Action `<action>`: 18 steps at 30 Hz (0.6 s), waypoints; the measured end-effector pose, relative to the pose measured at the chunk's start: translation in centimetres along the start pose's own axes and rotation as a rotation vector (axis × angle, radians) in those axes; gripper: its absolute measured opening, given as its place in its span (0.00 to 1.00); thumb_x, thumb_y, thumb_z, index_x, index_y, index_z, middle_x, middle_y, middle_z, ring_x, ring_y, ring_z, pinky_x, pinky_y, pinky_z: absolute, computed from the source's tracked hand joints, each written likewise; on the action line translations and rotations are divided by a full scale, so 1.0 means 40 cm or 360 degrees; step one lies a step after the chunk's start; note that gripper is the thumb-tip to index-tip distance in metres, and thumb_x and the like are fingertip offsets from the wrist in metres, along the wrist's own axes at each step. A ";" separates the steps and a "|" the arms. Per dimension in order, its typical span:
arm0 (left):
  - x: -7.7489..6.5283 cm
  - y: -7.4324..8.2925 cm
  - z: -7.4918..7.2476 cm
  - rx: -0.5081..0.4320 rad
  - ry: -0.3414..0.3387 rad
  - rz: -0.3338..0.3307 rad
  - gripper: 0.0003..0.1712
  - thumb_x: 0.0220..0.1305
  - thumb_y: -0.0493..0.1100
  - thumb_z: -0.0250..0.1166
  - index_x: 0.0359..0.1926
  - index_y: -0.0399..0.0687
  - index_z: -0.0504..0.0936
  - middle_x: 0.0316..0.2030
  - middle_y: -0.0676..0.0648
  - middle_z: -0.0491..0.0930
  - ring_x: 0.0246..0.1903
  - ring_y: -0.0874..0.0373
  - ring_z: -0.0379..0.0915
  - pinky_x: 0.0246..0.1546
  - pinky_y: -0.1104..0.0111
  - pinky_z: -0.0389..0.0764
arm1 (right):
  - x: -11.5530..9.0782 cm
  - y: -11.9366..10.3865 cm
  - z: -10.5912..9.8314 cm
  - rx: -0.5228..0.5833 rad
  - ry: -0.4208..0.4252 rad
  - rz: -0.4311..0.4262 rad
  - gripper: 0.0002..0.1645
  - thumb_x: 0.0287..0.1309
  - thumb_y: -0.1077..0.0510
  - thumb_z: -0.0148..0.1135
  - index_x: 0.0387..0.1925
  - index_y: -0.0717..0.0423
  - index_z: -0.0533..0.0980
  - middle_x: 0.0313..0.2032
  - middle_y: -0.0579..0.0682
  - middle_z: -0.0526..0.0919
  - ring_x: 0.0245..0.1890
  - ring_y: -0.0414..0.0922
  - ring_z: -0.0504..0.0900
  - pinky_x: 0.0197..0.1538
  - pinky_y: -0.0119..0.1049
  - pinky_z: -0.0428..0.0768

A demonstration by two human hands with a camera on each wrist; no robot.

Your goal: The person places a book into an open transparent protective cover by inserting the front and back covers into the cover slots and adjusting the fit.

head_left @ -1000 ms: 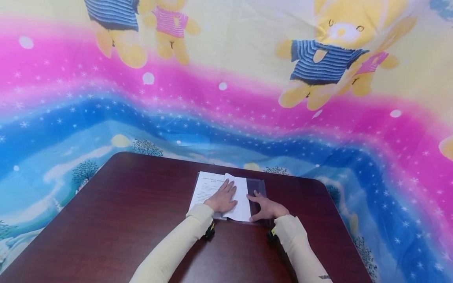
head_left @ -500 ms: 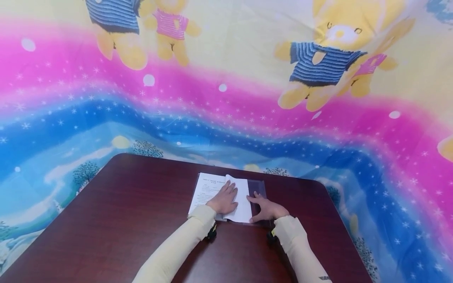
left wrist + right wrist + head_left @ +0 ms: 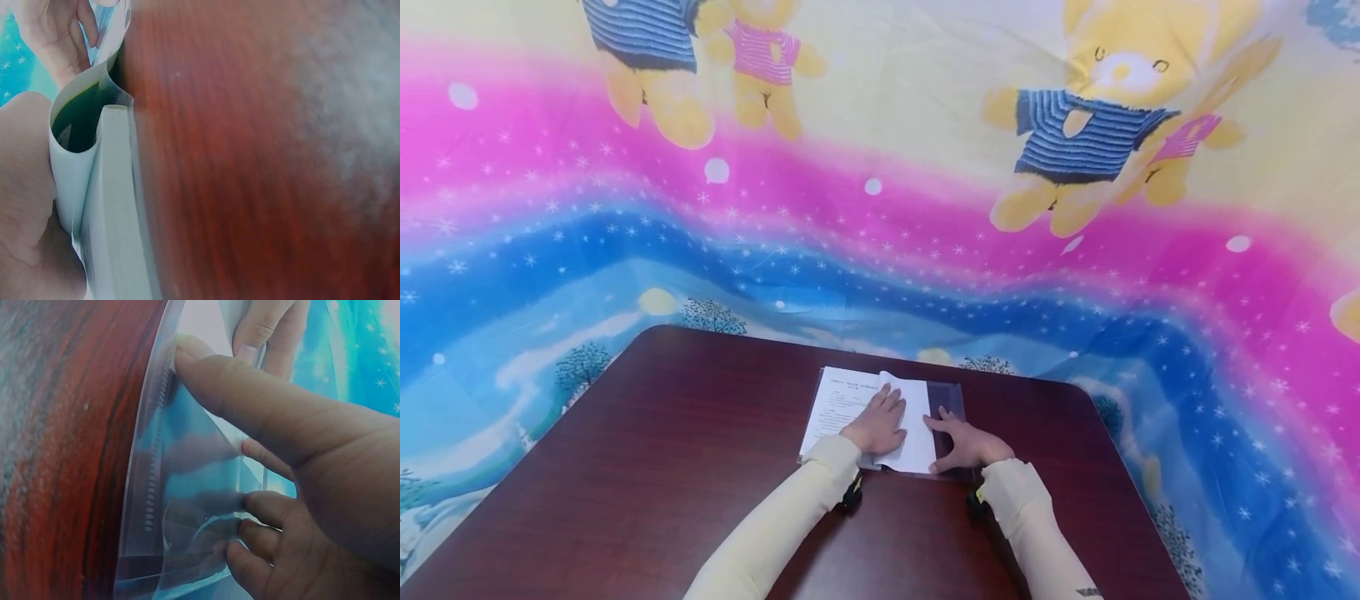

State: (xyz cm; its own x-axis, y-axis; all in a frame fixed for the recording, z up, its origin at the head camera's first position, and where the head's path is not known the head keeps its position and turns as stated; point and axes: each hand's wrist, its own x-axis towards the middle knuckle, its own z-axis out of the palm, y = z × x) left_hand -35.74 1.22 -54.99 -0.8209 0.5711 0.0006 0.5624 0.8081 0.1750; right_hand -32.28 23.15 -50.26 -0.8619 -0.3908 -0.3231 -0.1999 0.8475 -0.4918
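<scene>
A book [image 3: 119,206] lies on the table with a printed page [image 3: 829,410] facing up on its left side. Its white cover [image 3: 919,433] spreads to the right and, in the left wrist view, bulges into a loop with a dark green inside. Clear plastic book cover [image 3: 946,397] extends past the white edge. My left hand [image 3: 874,423] presses on the white cover with fingers spread. At the right edge, my right hand [image 3: 966,442] touches the sheet and plastic, thumb [image 3: 244,394] near the lower corner and fingertips [image 3: 250,550] farther along the plastic.
The dark red-brown table [image 3: 625,467] has rounded far corners. Behind it hangs a cloth [image 3: 880,250] printed with bears and snowflakes, close to the far edge. Black wrist devices [image 3: 850,493] sit under the cream sleeves [image 3: 775,525].
My left hand and the white cover's right edge have shifted very slightly to the right. The right hand stays almost still at the plastic.
</scene>
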 end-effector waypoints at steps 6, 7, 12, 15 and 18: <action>-0.013 0.009 -0.020 0.0011 -0.0013 -0.0006 0.35 0.78 0.51 0.47 0.77 0.36 0.59 0.79 0.38 0.52 0.80 0.42 0.37 0.80 0.57 0.43 | 0.005 0.002 0.003 -0.0004 0.0006 -0.0003 0.57 0.51 0.49 0.80 0.78 0.47 0.60 0.80 0.62 0.46 0.79 0.66 0.45 0.70 0.67 0.64; -0.013 0.010 -0.020 0.0011 -0.0013 -0.0005 0.35 0.78 0.51 0.47 0.77 0.36 0.59 0.79 0.38 0.52 0.80 0.42 0.37 0.80 0.57 0.43 | 0.005 0.003 0.002 -0.0003 0.0005 0.0001 0.57 0.51 0.49 0.80 0.79 0.47 0.60 0.80 0.62 0.46 0.79 0.65 0.45 0.70 0.67 0.64; -0.010 0.012 -0.019 0.0018 -0.0004 -0.0002 0.35 0.78 0.51 0.47 0.77 0.36 0.60 0.79 0.38 0.53 0.80 0.42 0.39 0.80 0.57 0.45 | 0.004 0.003 0.003 0.0014 0.0002 0.0004 0.58 0.50 0.50 0.80 0.78 0.47 0.60 0.80 0.62 0.45 0.79 0.65 0.44 0.71 0.67 0.62; -0.007 0.012 -0.015 0.0030 -0.0005 -0.0003 0.36 0.77 0.52 0.48 0.77 0.36 0.59 0.79 0.37 0.53 0.80 0.41 0.38 0.80 0.56 0.45 | 0.003 0.005 0.004 0.0023 0.0000 0.0004 0.58 0.50 0.50 0.80 0.78 0.47 0.60 0.80 0.62 0.45 0.79 0.65 0.43 0.71 0.67 0.62; -0.004 0.013 -0.012 0.0032 0.0001 -0.0009 0.36 0.77 0.52 0.48 0.77 0.36 0.60 0.79 0.38 0.53 0.80 0.41 0.38 0.79 0.56 0.45 | 0.004 0.005 0.003 0.0021 -0.0003 0.0004 0.58 0.50 0.50 0.80 0.79 0.47 0.59 0.80 0.62 0.44 0.79 0.65 0.43 0.71 0.67 0.62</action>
State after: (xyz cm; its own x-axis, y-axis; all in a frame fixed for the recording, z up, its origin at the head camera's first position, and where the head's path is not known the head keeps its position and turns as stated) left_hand -35.37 1.49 -54.40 -0.8241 0.5665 0.0004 0.5597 0.8141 0.1550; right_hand -32.39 23.23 -50.53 -0.8616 -0.3892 -0.3257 -0.1915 0.8436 -0.5017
